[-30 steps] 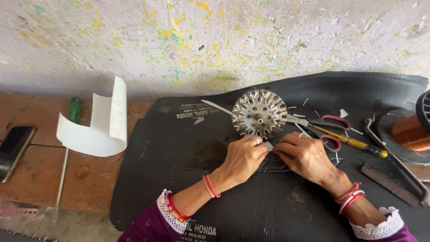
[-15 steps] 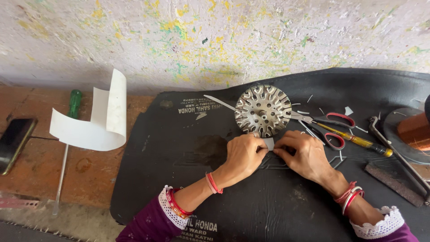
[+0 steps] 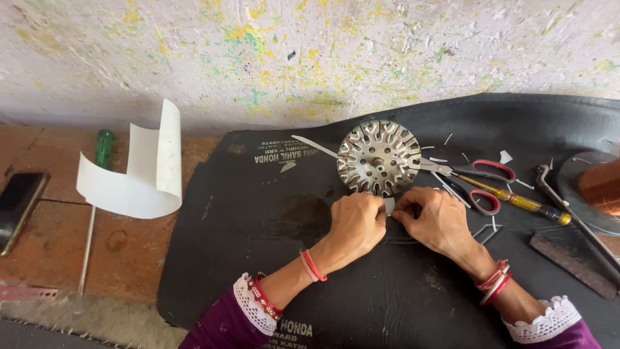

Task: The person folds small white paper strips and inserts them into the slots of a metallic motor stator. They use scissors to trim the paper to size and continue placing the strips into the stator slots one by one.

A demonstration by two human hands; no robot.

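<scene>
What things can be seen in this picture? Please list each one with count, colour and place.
slotted metal disc: one, silver, on the black mat above the hands
paper strip: one, white, pinched between both hands
black mat: one, on the brown surface
scissors: one pair, red handles, right of the disc
yellow screwdriver: one, right of the scissors
green screwdriver: one, far left
curled paper sheet: one, white, left
phone: one, dark, left edge
copper coil: one, right edge
left hand: at the strip
right hand: at the strip
</scene>
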